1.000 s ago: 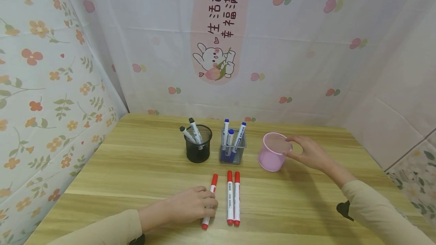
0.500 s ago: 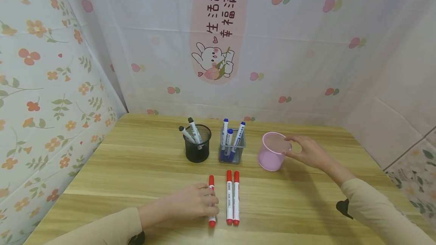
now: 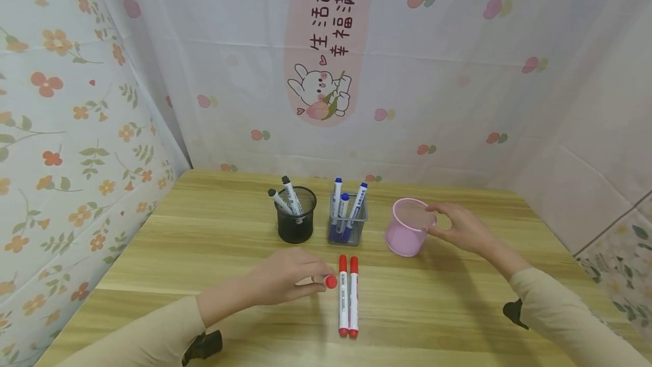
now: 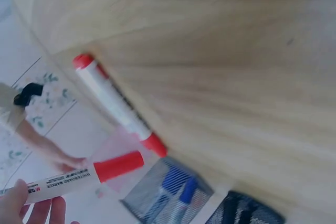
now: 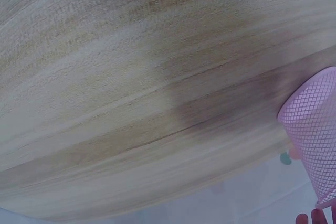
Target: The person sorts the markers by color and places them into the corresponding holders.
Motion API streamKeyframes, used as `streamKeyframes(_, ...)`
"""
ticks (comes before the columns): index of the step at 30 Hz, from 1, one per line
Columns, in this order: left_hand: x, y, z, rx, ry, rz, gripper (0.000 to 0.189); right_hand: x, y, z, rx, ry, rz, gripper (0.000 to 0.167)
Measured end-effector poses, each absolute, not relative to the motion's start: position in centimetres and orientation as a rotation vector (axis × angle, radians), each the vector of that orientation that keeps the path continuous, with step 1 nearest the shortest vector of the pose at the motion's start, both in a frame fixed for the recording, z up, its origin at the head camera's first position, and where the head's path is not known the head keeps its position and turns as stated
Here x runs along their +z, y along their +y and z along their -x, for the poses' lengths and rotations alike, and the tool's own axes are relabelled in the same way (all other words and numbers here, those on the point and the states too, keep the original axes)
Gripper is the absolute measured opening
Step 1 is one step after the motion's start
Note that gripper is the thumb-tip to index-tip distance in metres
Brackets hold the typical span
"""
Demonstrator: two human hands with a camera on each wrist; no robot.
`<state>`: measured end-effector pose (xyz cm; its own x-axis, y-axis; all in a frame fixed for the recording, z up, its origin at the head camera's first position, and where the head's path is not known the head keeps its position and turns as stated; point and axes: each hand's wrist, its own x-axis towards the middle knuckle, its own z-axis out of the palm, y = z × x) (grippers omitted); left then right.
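My left hand (image 3: 287, 277) pinches a red-capped whiteboard marker (image 4: 71, 181) above the table. In the head view only its red end shows, pointing toward the camera; the left wrist view shows its white barrel between thumb and fingers. Beside it, two more red markers (image 3: 343, 299) lie parallel on the wood. At the right, a pink mesh pen holder (image 3: 406, 237) stands upright on the table, and no pens show in it. My right hand (image 3: 460, 230) grips this holder at its rim, thumb on the near side and fingers over the far side.
Farther back stand a black round mesh pen holder (image 3: 295, 231) with black-capped markers and a grey square one (image 3: 363, 217) with blue-capped markers. The wooden table (image 3: 204, 225) ends at a printed curtain (image 3: 229, 101).
My left hand has picked the third red marker up off the table, raising it and turning it end-on to the head camera. My right hand keeps its place on the pink holder.
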<state>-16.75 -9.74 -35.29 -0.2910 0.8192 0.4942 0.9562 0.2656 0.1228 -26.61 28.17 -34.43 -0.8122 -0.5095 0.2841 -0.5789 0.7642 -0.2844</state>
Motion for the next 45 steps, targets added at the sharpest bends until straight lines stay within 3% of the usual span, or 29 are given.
streamKeyframes(13, -31.4, -8.3, 16.9, -1.204, -2.199, 1.512, 0.024, -34.4, 28.2, 26.5, 0.530, -2.779, -0.854, 0.044)
streamKeyframes(30, -28.8, -3.8, 18.5, -1.232, -2.129, 1.577, 0.020, -34.6, 28.3, 26.6, 0.532, -2.758, -0.856, 0.044)
streamKeyframes(45, -26.3, 1.4, 21.5, -1.221, -2.290, 1.467, 0.027, -34.6, 28.2, 26.6, 0.551, -2.782, -0.853, 0.046)
